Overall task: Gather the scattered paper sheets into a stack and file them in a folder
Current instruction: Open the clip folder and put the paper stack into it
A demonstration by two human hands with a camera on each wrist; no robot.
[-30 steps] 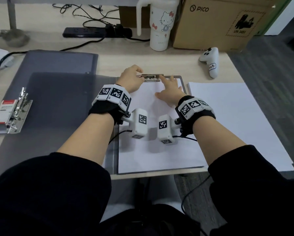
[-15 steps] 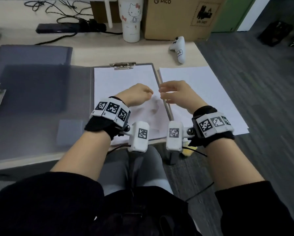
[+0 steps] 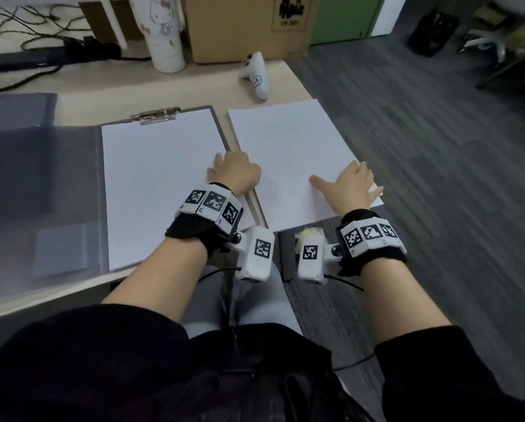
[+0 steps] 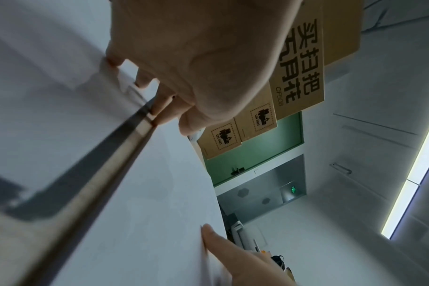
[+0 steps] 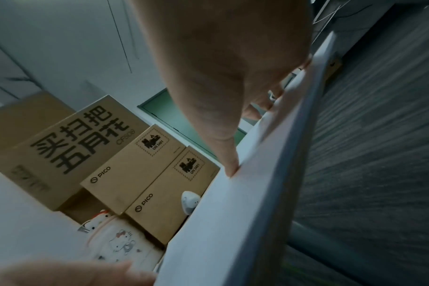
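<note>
folder (image 3: 72, 184): grey, lay open flat on table | clipped sheets (image 3: 160, 184): white, under its top clip | loose stack (image 3: 285, 147): white, just beside, overhanging table's right edge

Surfaces: mostly matt paper, plastic and wood.
Paper sheets (image 3: 288, 153) smooth, matt white; folder (image 3: 42, 190) frosted grey plastic with shiny metal clip (image 3: 155, 115); table (image 3: 81, 83) pale wood finish; floor (image 3: 437, 147) rough grey carpet.
</note>
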